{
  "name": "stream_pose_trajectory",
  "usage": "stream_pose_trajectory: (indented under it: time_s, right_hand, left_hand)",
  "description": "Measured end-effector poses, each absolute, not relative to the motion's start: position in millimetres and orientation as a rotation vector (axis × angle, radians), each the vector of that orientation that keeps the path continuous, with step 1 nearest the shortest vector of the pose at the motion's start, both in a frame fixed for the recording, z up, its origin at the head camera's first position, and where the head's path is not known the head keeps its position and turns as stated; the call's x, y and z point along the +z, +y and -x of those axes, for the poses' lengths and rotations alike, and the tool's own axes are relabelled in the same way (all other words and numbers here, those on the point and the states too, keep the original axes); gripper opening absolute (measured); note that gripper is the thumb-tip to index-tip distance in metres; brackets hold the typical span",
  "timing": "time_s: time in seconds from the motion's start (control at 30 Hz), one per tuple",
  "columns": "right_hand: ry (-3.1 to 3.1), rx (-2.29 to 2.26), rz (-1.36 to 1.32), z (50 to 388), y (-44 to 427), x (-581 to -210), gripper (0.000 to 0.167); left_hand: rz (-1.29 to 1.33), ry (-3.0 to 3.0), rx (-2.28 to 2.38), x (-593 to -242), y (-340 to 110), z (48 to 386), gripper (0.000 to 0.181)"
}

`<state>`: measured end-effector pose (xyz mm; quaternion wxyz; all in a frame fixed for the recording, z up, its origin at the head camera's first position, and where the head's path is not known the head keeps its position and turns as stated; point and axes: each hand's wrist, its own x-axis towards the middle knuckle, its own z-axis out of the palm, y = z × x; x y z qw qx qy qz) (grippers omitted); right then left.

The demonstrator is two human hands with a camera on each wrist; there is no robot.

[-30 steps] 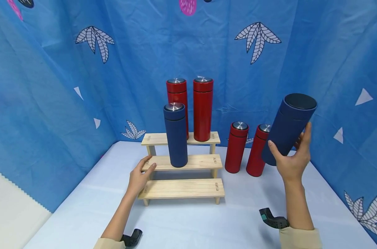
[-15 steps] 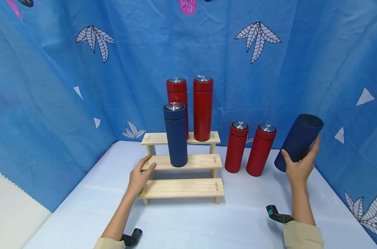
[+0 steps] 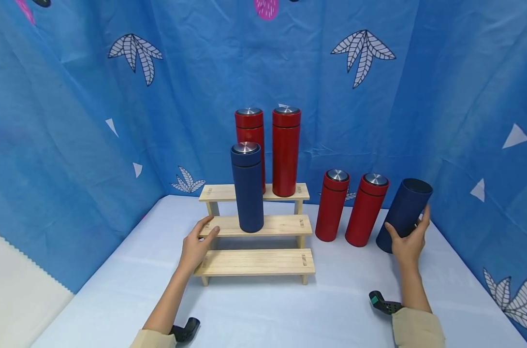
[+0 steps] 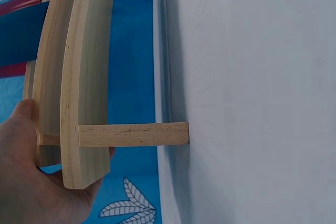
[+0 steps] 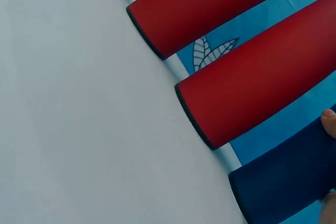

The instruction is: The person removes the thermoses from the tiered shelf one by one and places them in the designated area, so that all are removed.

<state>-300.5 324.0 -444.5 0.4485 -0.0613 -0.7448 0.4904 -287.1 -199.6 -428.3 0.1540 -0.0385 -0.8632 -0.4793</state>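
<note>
The right hand [image 3: 409,244] grips a dark blue bottle [image 3: 404,212] around its lower half, to the right of two red bottles [image 3: 331,205] [image 3: 367,210]. In the right wrist view the base of the blue bottle [image 5: 286,179] shows beside the red ones, with only fingertips visible at the edge. The left hand [image 3: 196,246] holds the left end of the middle shelf of a wooden three-step stand [image 3: 255,261]. Its thumb and fingers wrap the shelf end in the left wrist view, where the hand [image 4: 42,177] is at lower left.
Another blue bottle [image 3: 248,193] stands upright on the middle shelf. Two tall red bottles [image 3: 285,154] [image 3: 250,128] stand on the top shelf. Patterned blue cloth [image 3: 263,58] hangs behind and at both sides of the white table [image 3: 289,314].
The right hand has lowered the blue bottle to beside the red bottles, moving first right, then slightly back left. The left hand keeps its hold on the stand.
</note>
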Motion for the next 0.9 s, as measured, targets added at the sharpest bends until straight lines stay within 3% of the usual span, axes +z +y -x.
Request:
stream_pose_trajectory:
  time_s: [0.9]
  right_hand:
    - [-1.923,1.134,0.147,301.3,326.8,-451.0,0.097]
  left_hand:
    - [0.108,-2.475,-1.356,-429.6,-199.2,287.3,0.062]
